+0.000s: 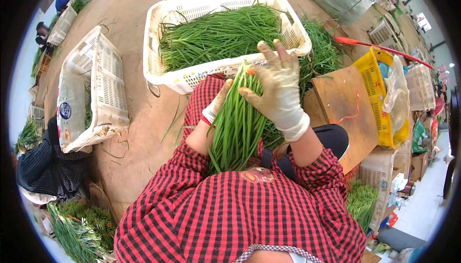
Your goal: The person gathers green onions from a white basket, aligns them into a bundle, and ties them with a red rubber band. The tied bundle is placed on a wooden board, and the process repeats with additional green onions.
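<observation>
A bundle of long green leafy stalks [237,122], which look like Chinese chives, lies upright against my lap with its pale ends towards the crate. My left hand [219,101], in a stained white glove, holds the bundle from its left side; part of the hand is hidden behind the stalks. My gloved right hand [279,83] is spread over the bundle's upper right, its thumb at the leaves and its other fingers raised by the crate rim. Just beyond both hands stands a white plastic crate [223,65] holding many more loose green stalks [219,36].
An empty-looking white crate [110,83] stands at left, near a seated person in dark knitwear [50,165]. Loose greens [320,47] lie right of the big crate. A wooden board [345,108] with red string and a yellow crate [372,93] are at right. Bundled greens [79,230] lie lower left.
</observation>
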`<control>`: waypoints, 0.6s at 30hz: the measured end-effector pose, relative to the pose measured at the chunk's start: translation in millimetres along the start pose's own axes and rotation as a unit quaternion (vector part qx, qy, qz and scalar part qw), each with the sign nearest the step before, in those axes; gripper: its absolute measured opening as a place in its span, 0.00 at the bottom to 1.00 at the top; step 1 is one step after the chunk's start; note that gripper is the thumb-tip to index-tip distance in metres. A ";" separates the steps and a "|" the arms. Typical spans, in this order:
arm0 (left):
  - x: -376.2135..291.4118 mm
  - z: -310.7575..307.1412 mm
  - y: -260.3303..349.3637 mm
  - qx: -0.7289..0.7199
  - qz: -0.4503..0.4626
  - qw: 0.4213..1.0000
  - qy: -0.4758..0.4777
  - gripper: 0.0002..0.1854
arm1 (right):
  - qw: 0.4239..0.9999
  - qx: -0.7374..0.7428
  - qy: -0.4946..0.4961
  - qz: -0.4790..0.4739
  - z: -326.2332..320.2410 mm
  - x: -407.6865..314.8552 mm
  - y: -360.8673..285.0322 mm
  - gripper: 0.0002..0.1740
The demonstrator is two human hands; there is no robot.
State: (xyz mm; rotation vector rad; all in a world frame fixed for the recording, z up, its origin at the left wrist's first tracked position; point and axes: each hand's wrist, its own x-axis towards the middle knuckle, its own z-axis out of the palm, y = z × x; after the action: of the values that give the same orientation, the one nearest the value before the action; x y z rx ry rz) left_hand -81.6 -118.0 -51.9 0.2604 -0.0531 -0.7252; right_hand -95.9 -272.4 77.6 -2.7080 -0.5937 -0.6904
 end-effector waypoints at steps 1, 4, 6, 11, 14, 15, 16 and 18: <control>-1.9 0.9 -0.9 0.040 0.005 0.999 0.024 0.38 | 0.998 -0.040 -0.025 0.030 3.6 2.3 -4.4 0.22; -8.4 -0.1 2.1 0.128 -0.008 0.989 0.068 0.39 | 0.993 -0.083 -0.061 0.050 16.7 9.1 -7.2 0.14; -11.1 -3.4 6.0 0.160 -0.028 0.984 0.074 0.39 | 0.996 -0.045 -0.050 0.056 21.8 13.2 3.6 0.09; -10.9 -14.8 15.1 0.144 -0.031 0.989 0.030 0.32 | 0.963 0.217 0.104 0.122 7.3 12.6 66.7 0.06; -12.2 -18.5 16.1 0.094 -0.037 0.995 0.001 0.30 | 0.976 -0.049 0.081 0.194 -2.5 0.5 91.6 0.07; -12.4 -18.8 15.3 0.115 -0.013 0.992 0.040 0.31 | 0.969 0.021 0.061 0.238 -3.1 -4.7 92.2 0.09; -12.2 -18.8 15.1 0.131 0.024 0.990 0.055 0.31 | 0.969 0.107 0.097 0.200 -3.3 -12.7 88.1 0.12; -11.8 -18.0 13.5 0.113 -0.002 0.993 0.024 0.35 | 0.928 0.345 0.062 0.127 -1.2 -27.3 72.3 0.15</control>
State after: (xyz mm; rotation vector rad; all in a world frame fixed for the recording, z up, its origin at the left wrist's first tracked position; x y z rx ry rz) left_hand -79.2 -96.6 -65.4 0.4937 -0.0890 -0.7171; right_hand -85.5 -344.8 52.7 -2.0156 -0.3532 -0.4620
